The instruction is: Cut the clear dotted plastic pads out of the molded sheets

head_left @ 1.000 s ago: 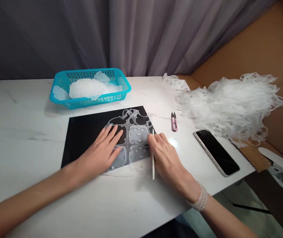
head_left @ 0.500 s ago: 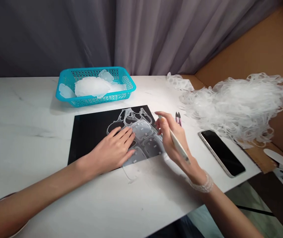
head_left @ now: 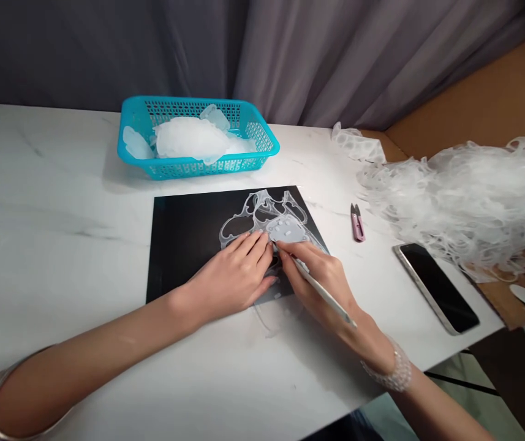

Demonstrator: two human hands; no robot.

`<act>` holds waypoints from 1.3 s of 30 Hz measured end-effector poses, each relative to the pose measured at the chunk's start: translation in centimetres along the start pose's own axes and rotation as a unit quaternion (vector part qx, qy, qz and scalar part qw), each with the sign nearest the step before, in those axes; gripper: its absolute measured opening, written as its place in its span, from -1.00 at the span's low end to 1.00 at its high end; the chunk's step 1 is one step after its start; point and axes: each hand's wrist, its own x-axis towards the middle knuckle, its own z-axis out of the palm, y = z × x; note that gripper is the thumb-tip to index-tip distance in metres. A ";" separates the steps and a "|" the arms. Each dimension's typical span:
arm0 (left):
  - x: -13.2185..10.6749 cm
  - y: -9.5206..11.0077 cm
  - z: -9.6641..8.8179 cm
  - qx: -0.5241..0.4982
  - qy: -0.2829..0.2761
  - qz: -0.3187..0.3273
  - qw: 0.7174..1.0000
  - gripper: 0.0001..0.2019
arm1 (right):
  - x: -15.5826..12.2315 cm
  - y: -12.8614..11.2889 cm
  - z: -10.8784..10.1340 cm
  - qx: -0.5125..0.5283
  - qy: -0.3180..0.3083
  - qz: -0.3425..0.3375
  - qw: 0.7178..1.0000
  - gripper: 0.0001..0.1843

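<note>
A black mat (head_left: 184,239) lies on the white marble table (head_left: 51,202). On it sits a translucent silicone sheet (head_left: 271,223) with moulded pads and loose webbing. My left hand (head_left: 237,275) presses flat on the sheet, fingers together and stretched out. My right hand (head_left: 317,282) grips a thin white pen-like tool (head_left: 324,294), its tip down on the sheet just beside my left fingertips.
A teal basket (head_left: 152,162) holding translucent pieces stands behind the mat. Small pink snips (head_left: 357,222) and a dark phone (head_left: 437,288) lie to the right. A big heap of white silicone trimmings (head_left: 464,196) covers a cardboard surface at far right.
My right hand came down from hovering above the sheet and set the tool tip beside my left fingers. The sheet looks shifted and turned. The view has shifted, so everything sits further right.
</note>
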 end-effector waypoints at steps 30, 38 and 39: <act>-0.4 -0.8 -0.2 -0.063 -0.001 0.018 0.998 -0.52 | 2.1 -1.0 0.2 -0.149 -0.170 -0.077 0.971 -0.56; -0.8 -0.9 -0.2 -0.082 -0.032 -0.001 0.996 -0.47 | 1.4 9.2 -9.9 0.297 0.197 0.247 0.901 -0.80; -0.8 -0.9 -0.1 -0.087 -0.034 -0.005 0.996 -0.47 | 0.8 10.5 -11.6 0.301 0.204 0.255 0.896 -0.81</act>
